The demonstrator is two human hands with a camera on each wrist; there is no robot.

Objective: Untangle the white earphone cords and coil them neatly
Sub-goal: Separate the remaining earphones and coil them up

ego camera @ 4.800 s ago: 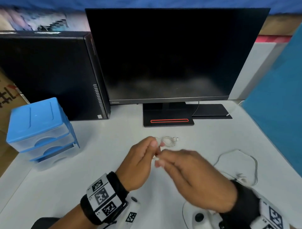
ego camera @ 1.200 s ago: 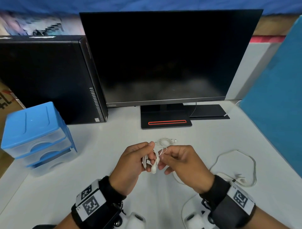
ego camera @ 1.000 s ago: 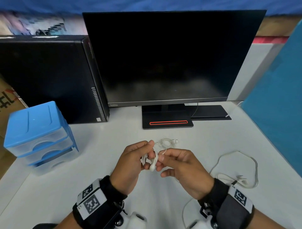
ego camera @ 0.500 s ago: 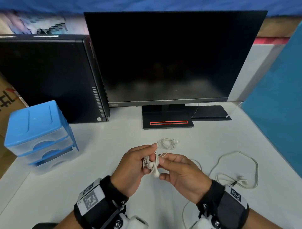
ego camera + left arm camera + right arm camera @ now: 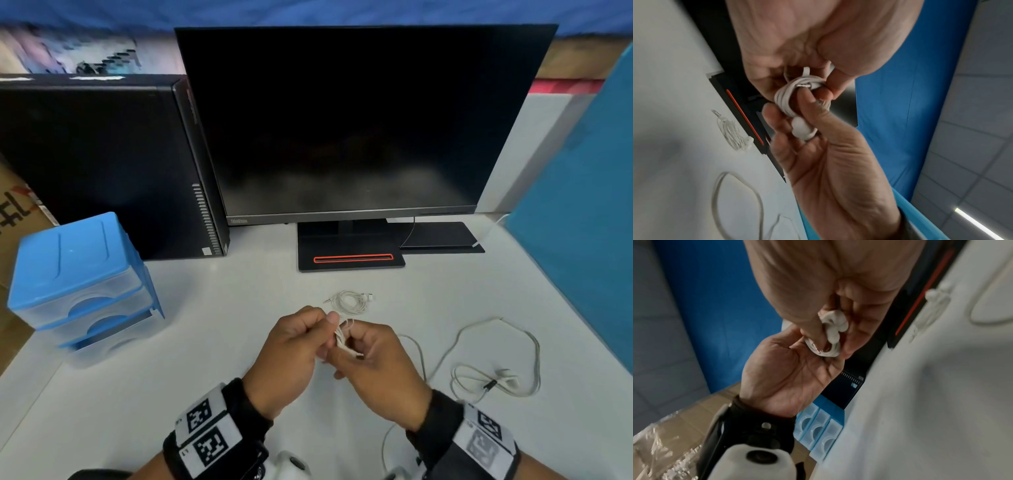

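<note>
Both hands' grip pinches the coiled earphone cord (image 5: pixel 789 95) — its plug shows only in the wrist views.

Evenly lit from overhead, with a ceiling light strip (image 5: pixel 982 225) visible; soft shadows on the white table (image 5: pixel 219 342). Straight edges bowed by wide-angle distortion. Wrist views motion-blurred, backgrounds soft.

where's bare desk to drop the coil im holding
Bare desk lies between the blue drawer unit and the left hand, and between the monitor base and the finished coil. The loose cord crowds the desk beside the right hand.
</note>
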